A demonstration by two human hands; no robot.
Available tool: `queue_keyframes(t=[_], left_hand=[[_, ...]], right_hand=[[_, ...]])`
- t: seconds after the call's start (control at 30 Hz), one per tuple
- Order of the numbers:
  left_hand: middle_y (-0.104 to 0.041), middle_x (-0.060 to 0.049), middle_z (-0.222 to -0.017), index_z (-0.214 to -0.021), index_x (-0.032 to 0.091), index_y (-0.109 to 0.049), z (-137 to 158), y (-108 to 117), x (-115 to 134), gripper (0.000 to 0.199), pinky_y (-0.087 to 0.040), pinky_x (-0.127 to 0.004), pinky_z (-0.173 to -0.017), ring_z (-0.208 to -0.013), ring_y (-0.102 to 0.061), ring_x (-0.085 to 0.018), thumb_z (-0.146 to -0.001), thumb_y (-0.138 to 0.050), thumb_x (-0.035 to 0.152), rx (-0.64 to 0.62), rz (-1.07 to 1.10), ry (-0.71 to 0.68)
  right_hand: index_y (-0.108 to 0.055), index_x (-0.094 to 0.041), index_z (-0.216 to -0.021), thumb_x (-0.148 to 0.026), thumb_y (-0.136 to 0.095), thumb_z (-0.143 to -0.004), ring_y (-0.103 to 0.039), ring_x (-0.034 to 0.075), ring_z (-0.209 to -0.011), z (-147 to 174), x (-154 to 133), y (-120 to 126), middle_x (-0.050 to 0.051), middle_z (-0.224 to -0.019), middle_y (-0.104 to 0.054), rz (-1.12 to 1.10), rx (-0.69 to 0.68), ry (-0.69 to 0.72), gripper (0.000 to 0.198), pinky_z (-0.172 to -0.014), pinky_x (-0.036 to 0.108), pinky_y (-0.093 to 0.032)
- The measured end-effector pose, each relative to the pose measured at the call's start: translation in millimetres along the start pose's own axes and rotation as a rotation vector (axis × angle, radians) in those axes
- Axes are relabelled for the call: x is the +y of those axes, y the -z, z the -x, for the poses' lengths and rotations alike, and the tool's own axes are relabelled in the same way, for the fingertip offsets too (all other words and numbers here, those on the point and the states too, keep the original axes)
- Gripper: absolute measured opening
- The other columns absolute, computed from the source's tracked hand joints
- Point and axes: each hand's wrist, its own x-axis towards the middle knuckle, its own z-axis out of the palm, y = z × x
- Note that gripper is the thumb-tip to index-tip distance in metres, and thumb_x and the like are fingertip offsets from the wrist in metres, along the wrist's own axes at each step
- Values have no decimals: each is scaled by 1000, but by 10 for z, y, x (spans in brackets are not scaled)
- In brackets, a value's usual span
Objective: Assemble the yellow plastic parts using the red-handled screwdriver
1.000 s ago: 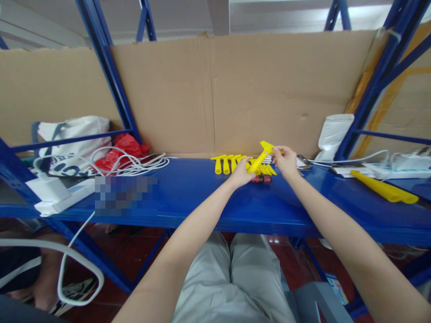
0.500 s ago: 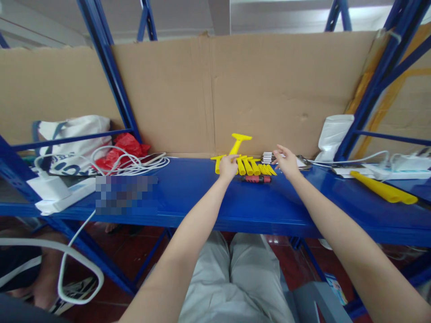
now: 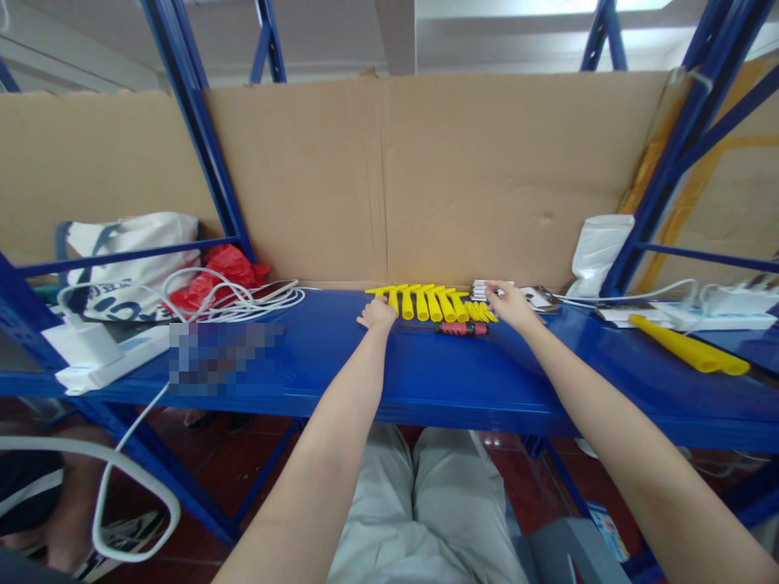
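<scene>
Several yellow plastic T-shaped handles (image 3: 434, 307) lie side by side on the blue shelf against the cardboard. At the left end of this row my left hand (image 3: 376, 313) is closed around one such T-shaped handle (image 3: 378, 290), mostly hidden by my fingers. Small yellow wedge-like pieces (image 3: 480, 311) are lined up right of the handles. In front of the row lies a screwdriver (image 3: 462, 328) with a red and black grip. My right hand (image 3: 506, 303) is beside a small stack of white pieces (image 3: 480, 289), its fingers parted; whether they touch the stack is unclear.
Two long yellow tubes (image 3: 687, 345) lie at the right near a white power strip (image 3: 718, 315). A white pouch (image 3: 601, 255) leans by the post. Coiled white cable (image 3: 261, 300), a red plastic bag (image 3: 228, 276) and a cloth bag (image 3: 137, 264) are at the left.
My left hand has moved left and lowered the raised yellow T-shaped handle to the left end of the row. My right hand has shifted slightly left, closer to the white stack.
</scene>
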Motion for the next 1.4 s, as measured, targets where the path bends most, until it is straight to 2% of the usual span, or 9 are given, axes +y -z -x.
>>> queue_keyframes(t=[0.17, 0.43, 0.67, 0.8, 0.93, 1.03, 1.17, 1.3, 1.4], left_hand=[[-62, -8, -125, -129, 27, -53, -23, -23, -22, 47, -33, -44, -102, -122, -52, -26, -83, -47, 20, -12, -48, -28], [-63, -8, -124, -122, 25, -56, -89, -49, -41, 39, -33, -45, -103, -123, -51, -26, -87, -41, 19, -57, -74, -61], [-64, -8, -123, -120, 26, -58, -130, -29, -41, 36, -35, -44, -103, -119, -55, -25, -88, -42, 20, -75, -73, -81], [-63, -9, -123, -121, 25, -57, -109, -15, -29, 37, -36, -44, -102, -118, -55, -25, -88, -41, 21, -66, -77, -74], [-60, -12, -126, -121, 22, -56, -72, -32, -32, 37, -39, -45, -99, -119, -54, -27, -87, -42, 22, 9, -96, -120], [-57, -13, -130, -121, 22, -55, -38, -39, -16, 37, -37, -47, -100, -121, -51, -28, -87, -42, 22, 45, -118, -172], [-53, -13, -135, -125, 21, -51, 51, -16, 65, 40, -34, -48, -103, -126, -46, -28, -87, -42, 23, 48, -142, -268], [-49, -12, -138, -132, 21, -46, 188, 3, 165, 45, -33, -48, -103, -128, -43, -28, -87, -40, 22, 49, -140, -431], [-47, -12, -140, -134, 20, -44, 279, -12, 208, 48, -31, -47, -105, -130, -41, -27, -86, -41, 20, 46, -146, -516]], right_hand=[[-65, -11, -107, -20, -52, -83, -59, 10, -50, 29, -28, 6, 9, -87, -68, 66, -43, 3, 29, -53, 25, -51], [-64, -8, -111, -19, -48, -85, -58, 12, -48, 74, -110, 22, 7, -70, -66, 111, -131, -22, 33, -50, 24, -50], [-65, -10, -109, -20, -50, -84, -58, 11, -48, 49, -42, -10, 9, -83, -69, 110, -152, 10, 31, -53, 26, -52], [-66, -11, -105, -21, -50, -83, -58, 11, -47, 44, -17, -16, 7, -77, -69, 102, -157, 44, 29, -54, 27, -52], [-68, -13, -99, -22, -51, -81, -63, 15, -57, 20, -12, 40, 7, -74, -69, 131, -98, 57, 27, -61, 30, -53], [-70, -14, -92, -20, -52, -78, -66, 20, -75, -44, 52, 166, 9, -80, -70, 203, 46, 71, 23, -74, 33, -53], [-70, -11, -87, -18, -50, -75, -64, 25, -89, -133, 260, 432, 14, -91, -70, 320, 291, -95, 24, -85, 37, -48], [-69, -7, -89, -13, -50, -70, -61, 28, -92, -116, 455, 662, 18, -93, -67, 348, 346, -304, 28, -86, 40, -46], [-67, -4, -100, -13, -52, -68, -55, 34, -104, -14, 520, 740, 25, -107, -61, 419, 403, -470, 36, -90, 48, -42]])
